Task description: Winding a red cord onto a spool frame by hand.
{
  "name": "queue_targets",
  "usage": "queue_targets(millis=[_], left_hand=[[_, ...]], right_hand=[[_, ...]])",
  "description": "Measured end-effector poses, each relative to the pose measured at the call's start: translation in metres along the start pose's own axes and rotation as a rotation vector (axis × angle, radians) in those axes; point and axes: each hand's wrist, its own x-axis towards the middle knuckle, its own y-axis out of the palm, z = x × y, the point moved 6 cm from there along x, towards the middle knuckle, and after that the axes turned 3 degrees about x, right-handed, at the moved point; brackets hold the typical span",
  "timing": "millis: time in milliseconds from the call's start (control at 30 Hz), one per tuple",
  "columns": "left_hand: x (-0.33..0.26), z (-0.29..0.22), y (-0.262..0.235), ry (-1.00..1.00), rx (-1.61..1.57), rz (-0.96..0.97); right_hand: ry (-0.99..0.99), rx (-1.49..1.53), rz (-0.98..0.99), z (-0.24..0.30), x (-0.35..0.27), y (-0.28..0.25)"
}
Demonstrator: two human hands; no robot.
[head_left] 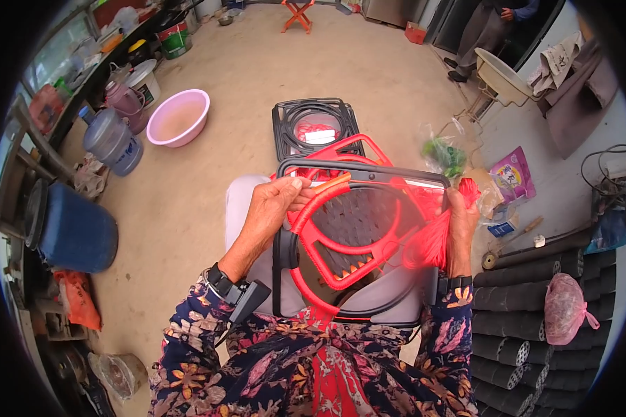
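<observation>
A black metal frame (372, 169) with a round inner ring rests on my lap. Red plastic strip wraps the left part of the ring (300, 278). At the frame's upper left, my left hand (275, 208) is closed, thumb and fingers pinching the wrapped ring beside the top bar. My right hand (460, 222), at the upper right corner, is closed around a bundle of red plastic cord (431, 240), whose strands blur across the frame. Another red frame-like piece (358, 254) shows through the ring. The fingertips of my right hand are partly hidden.
Beyond my knees lies a stack of black frames (282, 132). A pink basin (179, 118), a water jug (113, 142) and a blue barrel (76, 229) stand left. Black ridged rolls (508, 302) lie right. A person (476, 35) stands at the far right.
</observation>
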Motion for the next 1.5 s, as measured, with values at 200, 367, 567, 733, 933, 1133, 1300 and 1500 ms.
queue_targets(millis=[200,367,567,733,933,1133,1300,1500], left_hand=[[-0.009,-0.013,-0.004,0.209,0.061,-0.105],[-0.011,-0.021,-0.007,0.297,0.036,-0.173],[0.002,-0.067,0.021,0.574,0.552,-0.221],[0.053,-0.094,0.051,0.509,0.777,0.106],[0.067,-0.103,0.104,0.318,0.689,0.595],[0.07,-0.106,0.112,0.236,0.872,0.724],[0.066,-0.099,0.111,0.136,0.768,0.778],[0.061,-0.097,0.102,-0.032,0.659,0.693]], right_hand=[[-0.028,0.038,0.008,0.001,-0.001,-0.001],[-0.058,0.017,0.008,0.004,-0.004,-0.001],[-0.093,0.01,0.024,0.019,-0.014,0.003],[-0.13,0.05,0.052,0.034,-0.022,0.006],[-0.156,0.06,0.056,0.051,-0.033,0.012],[-0.157,0.082,0.091,0.061,-0.037,0.017],[-0.163,0.115,0.101,0.062,-0.032,0.02],[-0.188,0.139,0.148,0.063,-0.032,0.029]])
